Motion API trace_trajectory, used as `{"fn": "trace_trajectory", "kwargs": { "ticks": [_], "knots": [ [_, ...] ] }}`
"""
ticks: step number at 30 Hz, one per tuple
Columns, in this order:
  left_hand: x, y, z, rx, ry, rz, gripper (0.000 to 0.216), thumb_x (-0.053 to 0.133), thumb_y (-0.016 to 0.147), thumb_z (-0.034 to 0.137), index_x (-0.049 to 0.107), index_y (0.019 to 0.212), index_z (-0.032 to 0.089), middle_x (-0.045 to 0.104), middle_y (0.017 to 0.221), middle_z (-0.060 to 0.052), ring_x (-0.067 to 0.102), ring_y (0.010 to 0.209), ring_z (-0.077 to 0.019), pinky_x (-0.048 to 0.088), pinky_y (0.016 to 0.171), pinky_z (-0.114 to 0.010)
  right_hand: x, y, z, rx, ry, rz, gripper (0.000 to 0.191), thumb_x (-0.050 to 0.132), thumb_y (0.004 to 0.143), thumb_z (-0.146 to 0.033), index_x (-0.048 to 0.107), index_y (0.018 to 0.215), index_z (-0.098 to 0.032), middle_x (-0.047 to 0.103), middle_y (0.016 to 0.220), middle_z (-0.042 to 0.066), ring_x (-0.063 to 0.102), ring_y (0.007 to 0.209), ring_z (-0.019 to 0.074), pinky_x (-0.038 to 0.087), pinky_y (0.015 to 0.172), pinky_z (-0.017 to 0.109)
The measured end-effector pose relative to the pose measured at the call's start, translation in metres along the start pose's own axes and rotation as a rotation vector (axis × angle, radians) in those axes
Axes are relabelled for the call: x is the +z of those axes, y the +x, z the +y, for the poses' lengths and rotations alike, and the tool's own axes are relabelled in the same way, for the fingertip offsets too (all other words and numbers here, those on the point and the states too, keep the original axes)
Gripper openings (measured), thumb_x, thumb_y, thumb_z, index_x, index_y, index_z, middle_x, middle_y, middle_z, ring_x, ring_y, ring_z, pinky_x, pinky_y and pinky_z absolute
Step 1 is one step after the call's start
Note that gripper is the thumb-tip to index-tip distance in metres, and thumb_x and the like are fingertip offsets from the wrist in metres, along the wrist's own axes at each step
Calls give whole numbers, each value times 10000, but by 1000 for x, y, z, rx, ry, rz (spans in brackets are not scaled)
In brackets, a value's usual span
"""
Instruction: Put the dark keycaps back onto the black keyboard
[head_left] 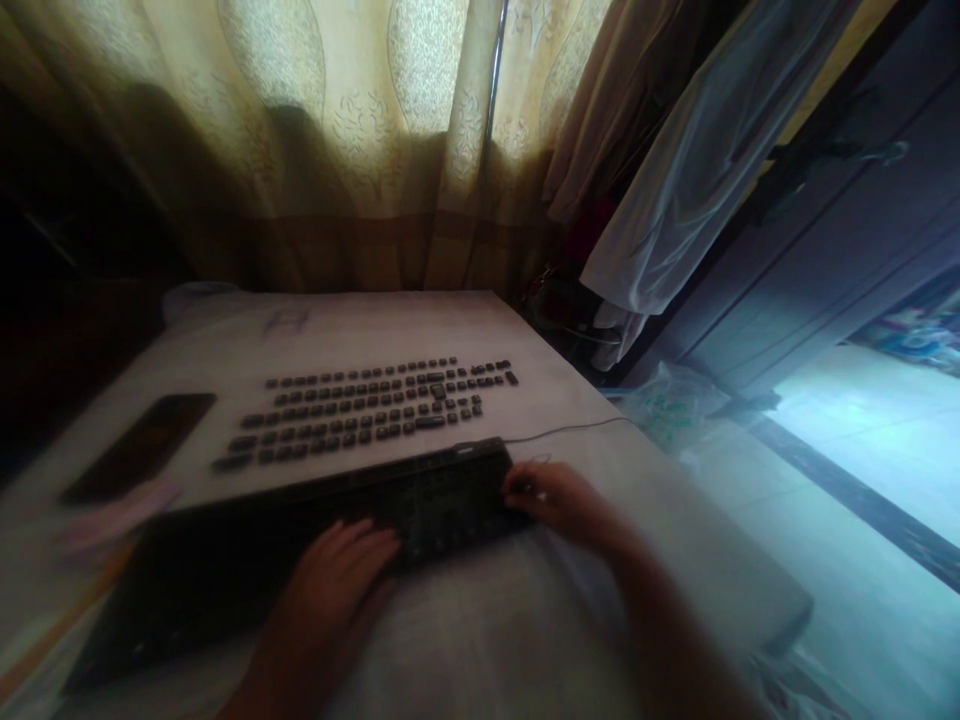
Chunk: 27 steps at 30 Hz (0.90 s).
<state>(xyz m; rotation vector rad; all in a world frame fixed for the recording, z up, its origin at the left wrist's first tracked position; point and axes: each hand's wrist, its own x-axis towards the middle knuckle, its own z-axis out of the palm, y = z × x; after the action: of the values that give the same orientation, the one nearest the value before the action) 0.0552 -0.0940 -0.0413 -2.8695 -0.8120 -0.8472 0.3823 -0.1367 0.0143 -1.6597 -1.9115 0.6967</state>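
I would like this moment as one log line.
left hand: on keyboard's near edge | right hand: at its right end | loose keycaps: rows beyond

Backlit patterned curtain point(360, 130), tiled floor point(847, 450)

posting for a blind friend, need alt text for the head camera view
A person's left hand rests on a black computer keyboard, and the right hand is at its right end. Beyond it, loose keycaps lie in rows on a pale table, with a dark rectangular slab to their left.
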Motion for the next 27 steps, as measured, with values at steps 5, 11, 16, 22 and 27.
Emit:
{"fn": "trace_trajectory", "kwargs": {
  "ticks": [5,11,16,22,27],
  "knots": [
    [0,1,1,22,49,8,287,502,934,344,627,1172,245,737,1120,-33,690,1020,-255,540,893,-482,8,0,8,-71,27,85,71,607,816,-197,674,833,-210,702,783,20,626,677,162,464,660,267],
    [3,1,1,14,27,5,281,489,945,351,627,1169,251,738,1119,-28,692,1023,-252,539,908,-490,9,3,11,-68,106,134,100,600,835,-264,677,791,-219,676,715,13,593,619,160,463,625,279],
    [4,0,1,-2,18,3,280,493,948,348,624,1172,243,732,1134,-35,686,1042,-255,532,926,-503,11,4,19,16,427,240,218,676,797,-416,644,733,-210,638,654,1,592,615,161,491,606,292],
    [5,-1,0,-12,15,1,281,516,933,340,626,1174,245,732,1134,-38,684,1042,-258,527,931,-510,19,10,18,81,720,339,365,779,668,-526,629,729,-199,647,671,-1,607,613,149,517,615,304],
    [1,5,8,-38,14,30,323,524,929,378,609,1203,228,730,1131,-58,680,1039,-263,505,954,-525,39,19,-5,83,720,292,335,757,700,-501,617,739,-198,634,670,-6,596,610,145,508,632,309]
  ]
}}
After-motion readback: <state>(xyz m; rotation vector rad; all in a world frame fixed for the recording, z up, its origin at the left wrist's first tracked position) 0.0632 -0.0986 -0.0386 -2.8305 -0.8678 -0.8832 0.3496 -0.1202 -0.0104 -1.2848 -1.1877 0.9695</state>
